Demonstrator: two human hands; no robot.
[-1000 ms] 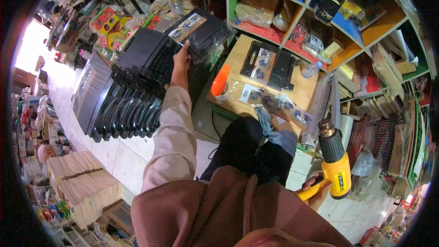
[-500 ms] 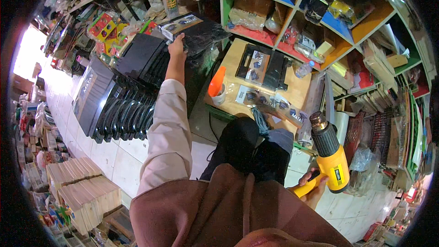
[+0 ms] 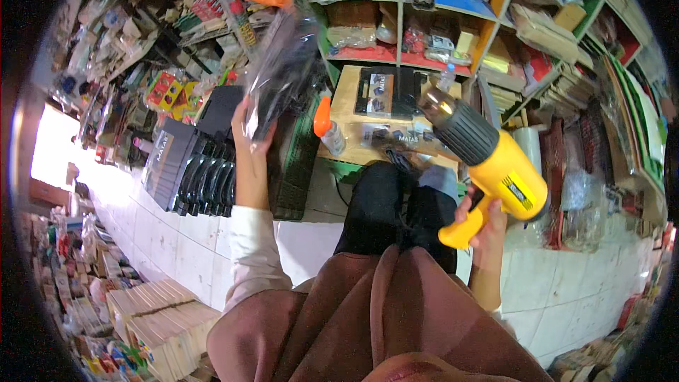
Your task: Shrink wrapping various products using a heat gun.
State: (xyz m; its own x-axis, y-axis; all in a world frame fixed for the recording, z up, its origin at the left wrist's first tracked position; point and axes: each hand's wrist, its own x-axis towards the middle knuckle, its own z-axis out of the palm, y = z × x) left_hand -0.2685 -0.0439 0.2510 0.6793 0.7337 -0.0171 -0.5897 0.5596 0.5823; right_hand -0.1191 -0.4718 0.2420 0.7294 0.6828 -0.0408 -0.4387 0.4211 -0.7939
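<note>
Clasped in my left hand [image 3: 247, 127], a black flat package [image 3: 283, 56] in shiny clear film is raised and steeply tilted, blurred along its length. My right hand [image 3: 483, 226] grips the handle of a yellow heat gun [image 3: 513, 180], whose metal nozzle points up and left over a wooden tabletop [image 3: 339, 85]. On that top are a black case [image 3: 389, 92] with a printed label, clear-wrapped printed cards [image 3: 396, 134], an orange-topped bottle [image 3: 329, 131] and a small water bottle [image 3: 447, 74]. Several stacked black cases [image 3: 198, 173] stand left of my left arm.
Cubby shelves [image 3: 481, 28] full of goods rise behind the tabletop. Cluttered piles [image 3: 120, 42] line the left, with light wooden bundles [image 3: 159, 315] at lower left on the tiled floor [image 3: 163, 240]. Folders and red crates [image 3: 555, 198] stand at the right.
My left hand has drawn the wrapped package toward the left and down from the pile, tilting it upright. The heat gun has risen, its nozzle swinging up and left over the tabletop.
</note>
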